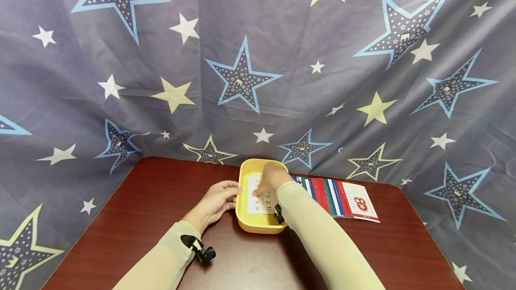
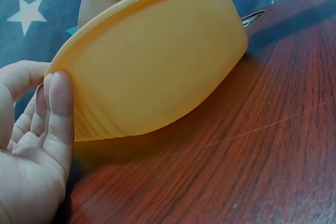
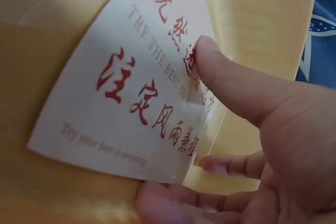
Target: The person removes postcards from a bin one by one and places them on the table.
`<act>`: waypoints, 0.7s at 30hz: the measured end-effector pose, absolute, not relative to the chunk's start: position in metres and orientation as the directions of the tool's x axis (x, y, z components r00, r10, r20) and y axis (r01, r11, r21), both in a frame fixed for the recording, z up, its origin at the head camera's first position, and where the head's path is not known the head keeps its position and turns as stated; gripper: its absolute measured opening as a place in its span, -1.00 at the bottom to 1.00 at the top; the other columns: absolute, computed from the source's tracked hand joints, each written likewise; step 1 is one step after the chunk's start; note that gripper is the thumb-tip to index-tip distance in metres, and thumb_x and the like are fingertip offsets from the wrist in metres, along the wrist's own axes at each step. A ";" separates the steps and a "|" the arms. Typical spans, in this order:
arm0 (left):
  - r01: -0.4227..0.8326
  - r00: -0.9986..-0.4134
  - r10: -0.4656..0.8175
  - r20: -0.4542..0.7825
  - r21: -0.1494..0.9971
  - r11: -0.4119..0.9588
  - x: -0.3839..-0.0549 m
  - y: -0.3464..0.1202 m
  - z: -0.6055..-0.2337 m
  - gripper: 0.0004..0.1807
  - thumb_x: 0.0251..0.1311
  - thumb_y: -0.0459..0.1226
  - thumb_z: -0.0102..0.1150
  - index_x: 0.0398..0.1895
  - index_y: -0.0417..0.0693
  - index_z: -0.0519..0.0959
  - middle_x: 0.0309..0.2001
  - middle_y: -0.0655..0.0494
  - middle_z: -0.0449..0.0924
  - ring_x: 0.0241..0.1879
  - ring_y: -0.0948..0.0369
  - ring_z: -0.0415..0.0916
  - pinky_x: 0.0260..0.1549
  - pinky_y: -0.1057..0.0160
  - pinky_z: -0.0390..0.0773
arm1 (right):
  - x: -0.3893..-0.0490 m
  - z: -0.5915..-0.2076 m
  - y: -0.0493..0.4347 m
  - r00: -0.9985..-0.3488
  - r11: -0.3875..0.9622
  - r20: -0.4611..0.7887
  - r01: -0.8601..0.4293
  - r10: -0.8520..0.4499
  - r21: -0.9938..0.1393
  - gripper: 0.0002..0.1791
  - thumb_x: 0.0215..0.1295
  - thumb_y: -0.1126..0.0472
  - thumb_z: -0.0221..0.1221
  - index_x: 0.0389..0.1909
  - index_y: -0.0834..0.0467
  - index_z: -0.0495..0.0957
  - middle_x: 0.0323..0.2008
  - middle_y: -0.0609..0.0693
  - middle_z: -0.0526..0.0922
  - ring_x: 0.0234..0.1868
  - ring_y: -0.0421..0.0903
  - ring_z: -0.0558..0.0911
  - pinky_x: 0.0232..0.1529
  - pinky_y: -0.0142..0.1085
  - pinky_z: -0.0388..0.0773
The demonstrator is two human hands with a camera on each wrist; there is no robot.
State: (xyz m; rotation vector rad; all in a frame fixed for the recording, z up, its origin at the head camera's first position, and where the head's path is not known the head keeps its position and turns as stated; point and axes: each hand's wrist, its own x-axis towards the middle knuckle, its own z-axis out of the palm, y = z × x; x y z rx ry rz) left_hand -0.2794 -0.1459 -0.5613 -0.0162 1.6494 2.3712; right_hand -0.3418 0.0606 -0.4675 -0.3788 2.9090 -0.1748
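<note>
A yellow plastic tub (image 1: pixel 261 229) stands near the back edge of the table. Inside it is a white card (image 3: pixel 100 124) printed with red Chinese characters and the words "TRY THE BEST". My left hand (image 1: pixel 215 200) grips the tub's left rim, thumb and fingers on either side of the wall in the left wrist view. Reaching into the tub, my right hand (image 3: pixel 278 124) pinches the card by its edge. Its thumb lies on the printed face and the other fingers are at the edge, partly under it. The card bends slightly.
Right of the tub, a row of overlapping booklets or cards (image 1: pixel 322 196) in red, blue and green ends with a white one bearing a red emblem (image 1: pixel 360 202). The dark red wooden table (image 1: pixel 161 191) meets a grey star-patterned cloth (image 1: pixel 242 129) behind.
</note>
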 end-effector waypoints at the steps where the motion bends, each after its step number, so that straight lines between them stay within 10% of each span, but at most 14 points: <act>1: -0.215 -0.968 0.197 -0.156 0.920 -0.327 -0.279 -0.146 -0.561 -0.86 0.52 -0.42 0.31 0.02 -0.15 0.56 -0.35 0.16 0.71 -0.47 0.32 0.60 -0.43 0.40 0.69 | -0.342 -0.467 0.061 -0.946 0.961 -0.191 -0.238 -0.263 -0.145 -0.33 0.05 -0.29 0.75 -0.20 0.14 0.68 -0.25 -0.04 0.71 -0.20 -0.10 0.69 0.24 -0.17 0.79; 12: -0.211 -0.968 0.201 -0.151 0.923 -0.323 -0.279 -0.147 -0.561 -0.86 0.53 -0.42 0.31 0.02 -0.15 0.55 -0.35 0.18 0.70 -0.46 0.33 0.61 -0.43 0.41 0.70 | -0.334 -0.453 0.066 -0.949 0.947 -0.093 -0.288 -0.302 -0.140 -0.15 0.01 0.01 0.81 0.24 0.30 0.64 0.07 0.14 0.83 0.09 0.07 0.80 0.43 -0.06 0.73; 21: -0.209 -0.967 0.209 -0.145 0.920 -0.332 -0.279 -0.145 -0.561 -0.81 0.53 -0.43 0.31 0.07 -0.23 0.54 -0.36 0.17 0.72 -0.47 0.32 0.62 -0.44 0.42 0.70 | -0.338 -0.434 0.087 -0.965 0.900 -0.056 -0.217 -0.256 -0.378 -0.22 0.20 0.20 0.70 0.41 0.28 0.64 0.29 0.19 0.79 0.31 0.18 0.75 0.51 0.05 0.67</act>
